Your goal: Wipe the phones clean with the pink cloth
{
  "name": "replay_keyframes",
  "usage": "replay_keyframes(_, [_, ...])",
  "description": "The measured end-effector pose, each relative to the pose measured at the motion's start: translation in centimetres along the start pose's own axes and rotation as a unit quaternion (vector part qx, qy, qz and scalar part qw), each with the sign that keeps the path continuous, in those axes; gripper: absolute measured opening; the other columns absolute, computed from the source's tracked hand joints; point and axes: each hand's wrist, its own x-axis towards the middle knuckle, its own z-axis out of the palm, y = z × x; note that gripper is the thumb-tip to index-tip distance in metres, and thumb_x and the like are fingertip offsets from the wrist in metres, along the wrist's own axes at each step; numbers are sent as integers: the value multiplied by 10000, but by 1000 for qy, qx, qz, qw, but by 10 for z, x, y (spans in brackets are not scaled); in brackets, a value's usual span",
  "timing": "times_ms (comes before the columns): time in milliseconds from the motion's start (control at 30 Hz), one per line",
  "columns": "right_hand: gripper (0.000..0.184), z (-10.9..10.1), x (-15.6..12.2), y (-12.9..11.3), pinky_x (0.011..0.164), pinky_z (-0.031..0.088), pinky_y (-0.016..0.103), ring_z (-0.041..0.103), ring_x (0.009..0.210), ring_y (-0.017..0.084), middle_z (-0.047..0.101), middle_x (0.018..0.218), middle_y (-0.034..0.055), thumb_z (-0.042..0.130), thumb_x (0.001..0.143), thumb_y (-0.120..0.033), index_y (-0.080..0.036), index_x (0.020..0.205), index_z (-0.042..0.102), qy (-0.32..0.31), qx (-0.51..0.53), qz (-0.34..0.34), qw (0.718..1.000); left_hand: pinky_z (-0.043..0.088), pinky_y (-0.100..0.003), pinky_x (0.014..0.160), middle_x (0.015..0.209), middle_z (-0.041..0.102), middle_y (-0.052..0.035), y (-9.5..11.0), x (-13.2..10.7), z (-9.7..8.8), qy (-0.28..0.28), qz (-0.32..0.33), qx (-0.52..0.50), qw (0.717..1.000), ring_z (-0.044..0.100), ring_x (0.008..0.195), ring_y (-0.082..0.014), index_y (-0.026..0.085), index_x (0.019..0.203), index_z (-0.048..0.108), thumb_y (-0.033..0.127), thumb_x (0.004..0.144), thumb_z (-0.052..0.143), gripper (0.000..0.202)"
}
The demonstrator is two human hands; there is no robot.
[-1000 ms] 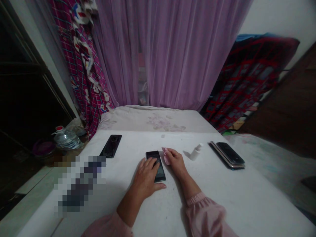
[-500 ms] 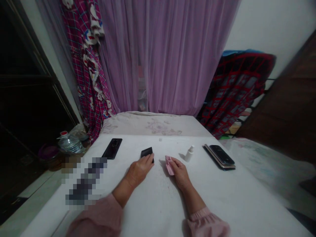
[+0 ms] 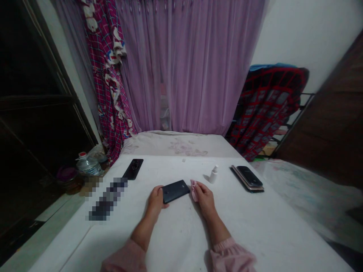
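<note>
Two pink sleeves (image 3: 231, 257) enter from the bottom edge, with bare forearms running up onto the white desk (image 3: 181, 234). The left hand (image 3: 155, 201) is closed narrowly on the left end of a black phone (image 3: 176, 190), which sits slantwise with its dark back facing up; whether it touches the desk or is slightly raised is hard to tell. The right hand (image 3: 205, 198) is pinched almost shut on a pink cloth (image 3: 194, 190), and the cloth is just beside the phone's right end, perhaps touching it. Farther up the desk, an upright white spray bottle (image 3: 213, 174) stands ahead of the right hand. To its right lies a stack of phones (image 3: 247, 178), while a second black phone (image 3: 132, 169) lies flat at the far left. A pixelated patch (image 3: 107, 199) hides something near the desk's left edge. Beyond the desk are a water bottle (image 3: 88, 165), a pale mattress (image 3: 178, 146), and a purple curtain (image 3: 193, 64).
</note>
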Motion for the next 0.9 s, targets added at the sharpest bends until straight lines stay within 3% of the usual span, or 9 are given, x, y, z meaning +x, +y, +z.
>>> replay_keyframes(67, [434,-1,1,4,783,535,374,681,828,235,762,892,113,723,687,-527,-152,897,778,12,-28,-24,999,577,-261,551,827,709,-39,2,-4,-5,-44,19,29,998,690,649,-154,175,1141,615,222,962,403,281])
replay_keyframes(133, [411,-2,3,7,816,527,388,678,861,244,757,910,117,675,737,-519,-154,897,772,25,-75,-56,995,579,-319,740,916,719,-38,4,-6,-15,-68,56,60,994,706,812,-190,215,1096,654,250,903,526,234])
replay_keyframes(200, [373,-2,6,7,835,517,384,669,883,241,746,925,112,619,796,-489,-163,904,765,26,-139,-102,985,497,-396,950,1084,698,-72,3,-9,-25,-71,99,98,988,659,1043,-244,222,1093,672,296,872,579,251])
replay_keyframes(267, [335,-1,11,5,831,511,367,658,883,228,731,922,102,560,849,-439,-177,916,757,13,-210,-153,966,398,-476,1060,1265,634,-127,-1,-12,-27,-77,202,213,953,563,1215,-305,194,1191,641,397,836,634,409])
replay_keyframes(333, [298,2,17,2,829,503,354,647,883,220,720,922,94,520,883,-376,-196,932,752,-12,-283,-197,939,247,-566,1142,1429,513,-165,-7,-13,-23,-84,248,285,922,423,1353,-359,171,1287,581,503,757,705,638])
replay_keyframes(400, [261,6,22,2,840,491,353,635,901,224,724,929,88,509,890,-302,-217,933,752,-42,-356,-224,906,156,-599,1164,1490,442,-164,-16,-12,-15,-100,265,304,910,353,1401,-364,174,1335,537,537,740,709,718])
replay_keyframes(567, [272,10,28,11,901,462,374,615,971,237,749,998,65,497,890,-189,-235,986,747,-133,-460,-241,844,148,-574,1175,1502,434,-126,-27,-1,-3,-94,278,276,915,337,1419,-317,205,1341,524,439,803,658,602])
replay_keyframes(733, [302,11,22,15,986,424,432,567,1121,269,728,1129,68,489,892,-178,-216,1058,739,-95,-485,-240,836,124,-589,1179,1516,410,-127,-15,8,-6,-124,262,282,915,305,1433,-319,189,1358,510,403,808,657,608])
replay_keyframes(900, [308,27,6,10,996,403,424,585,1112,251,719,1162,70,512,891,-155,-227,1098,728,-147,-487,-254,822,105,-588,1180,1514,420,-104,-10,14,-2,-125,270,269,916,308,1434,-306,225,1352,509,384,812,648,579])
